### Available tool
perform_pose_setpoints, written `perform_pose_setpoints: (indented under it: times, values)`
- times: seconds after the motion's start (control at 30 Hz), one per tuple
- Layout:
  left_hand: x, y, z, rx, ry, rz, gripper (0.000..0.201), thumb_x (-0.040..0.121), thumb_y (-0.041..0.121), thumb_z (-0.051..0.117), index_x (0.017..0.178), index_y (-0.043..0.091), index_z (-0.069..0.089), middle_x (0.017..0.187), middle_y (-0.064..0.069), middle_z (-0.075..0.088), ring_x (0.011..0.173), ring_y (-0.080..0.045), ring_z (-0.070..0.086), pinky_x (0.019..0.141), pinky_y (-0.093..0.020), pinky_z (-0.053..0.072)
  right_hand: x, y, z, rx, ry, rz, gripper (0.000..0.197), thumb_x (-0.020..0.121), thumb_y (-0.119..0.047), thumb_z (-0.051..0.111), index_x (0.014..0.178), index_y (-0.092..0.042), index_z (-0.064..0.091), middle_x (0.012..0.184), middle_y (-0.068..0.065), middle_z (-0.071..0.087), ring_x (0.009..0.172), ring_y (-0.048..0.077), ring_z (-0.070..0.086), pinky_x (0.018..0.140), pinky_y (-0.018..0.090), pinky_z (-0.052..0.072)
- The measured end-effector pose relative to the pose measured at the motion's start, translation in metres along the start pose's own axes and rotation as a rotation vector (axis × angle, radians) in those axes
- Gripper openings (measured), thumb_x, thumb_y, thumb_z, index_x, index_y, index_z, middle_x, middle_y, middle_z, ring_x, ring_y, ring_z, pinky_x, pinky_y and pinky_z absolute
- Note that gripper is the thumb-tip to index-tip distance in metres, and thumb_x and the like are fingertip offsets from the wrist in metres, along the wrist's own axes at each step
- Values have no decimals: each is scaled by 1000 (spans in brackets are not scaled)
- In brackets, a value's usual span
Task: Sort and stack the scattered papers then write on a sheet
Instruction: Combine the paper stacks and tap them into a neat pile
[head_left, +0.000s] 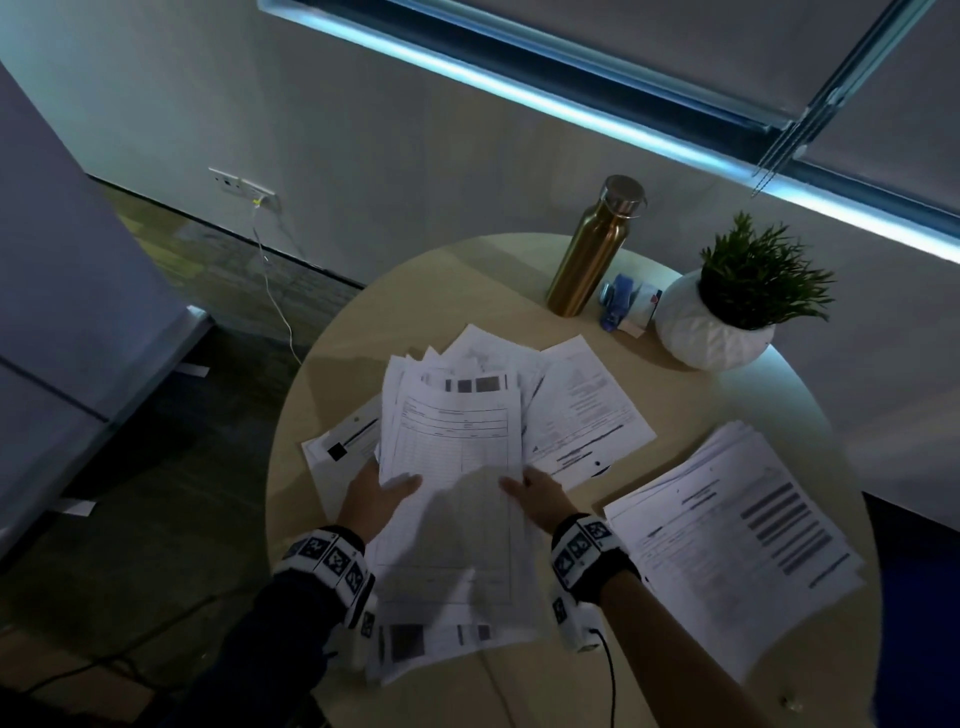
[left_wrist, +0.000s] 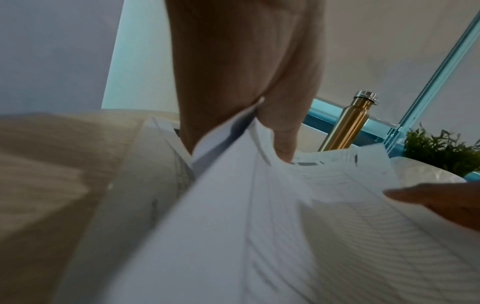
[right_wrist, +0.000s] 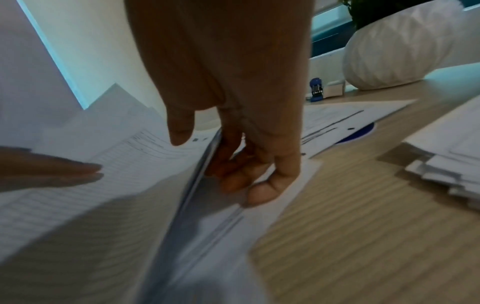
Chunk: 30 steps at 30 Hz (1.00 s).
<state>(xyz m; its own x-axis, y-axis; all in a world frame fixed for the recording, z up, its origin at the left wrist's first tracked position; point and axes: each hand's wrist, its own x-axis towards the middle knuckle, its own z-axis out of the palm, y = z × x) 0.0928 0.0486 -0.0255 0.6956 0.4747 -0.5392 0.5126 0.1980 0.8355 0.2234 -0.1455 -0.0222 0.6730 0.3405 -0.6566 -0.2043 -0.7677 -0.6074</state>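
round table (head_left: 675, 675) – only right-wrist view shows fingers (right_wrist: 262, 193) under papers (head_left: 452, 467).

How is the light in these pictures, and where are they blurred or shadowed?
Head view: dim room, a bright strip below the window blind; a soft shadow falls across the held papers. Left wrist view: the papers are smeared by motion. Right wrist view: the near sheets are blurred, the white pot sharper.
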Motion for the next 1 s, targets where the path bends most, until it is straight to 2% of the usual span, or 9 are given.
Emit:
perform_pose_setpoints:
  times: [0.13,0.23,0.3,0.37,0.5,0.7,0.77,0.87,1.0]
  values:
    - [-3,0,0,26,-16,-26,64,88,38,59,140,9,35,141,-5,46,129,-21,41,110,-36,30,-13,-7,1,271,173,-74,49,78,-30,73,116,-7,51,109,2,60,103,19,54,80,23,44]
    - [-21,14,-9,-48,-92,12,41,78,36,71,110,18,54,98,14,63,102,-11,57,91,-24,40,-22,-11,-7,460,198,-140,62,71,-11,79,123,-8,47,116,0,57,106,16,52,87,29,46]
    - [-31,23,-16,-96,-96,75,55,59,39,84,106,24,60,96,16,69,98,-10,63,92,-29,47,-25,-14,-15,403,200,-221,50,69,-9,79,114,-11,56,112,1,63,107,22,58,88,37,53]
    - [-34,31,-20,-121,-2,140,51,62,19,84,107,21,61,94,13,69,88,-5,66,92,-32,51,-34,-26,-25,403,254,-335,27,74,-5,75,95,-15,62,95,-2,68,94,20,67,82,39,58]
    - [-46,71,-21,-111,140,371,43,72,9,77,112,17,63,97,14,69,88,4,66,77,-12,52,-56,-47,-43,616,371,-544,14,78,7,67,80,-6,68,64,-12,73,63,0,68,60,17,55]
    - [-59,115,-16,-31,-27,492,40,79,8,70,94,41,52,74,47,60,75,25,56,61,3,42,-65,-47,-59,642,369,-579,5,81,-1,67,86,1,68,67,-11,73,66,4,68,61,19,55]
    - [-58,115,-13,-87,-59,489,34,83,9,65,95,39,53,74,43,62,74,22,59,59,1,43,-67,-50,-60,620,363,-569,4,81,-6,69,85,-5,68,70,-9,72,66,3,68,61,19,54]
    - [-58,105,-8,-127,-49,465,27,89,16,59,111,31,56,90,37,67,90,14,62,74,-4,47,-71,-51,-58,712,407,-547,14,85,-9,65,99,-7,65,88,-3,70,77,4,68,63,15,54]
    - [-67,94,-5,-72,-76,475,36,79,28,70,114,28,59,104,29,67,100,6,62,89,-13,49,-78,-50,-62,645,257,-579,35,74,0,73,106,-12,62,103,1,70,93,14,70,75,29,59]
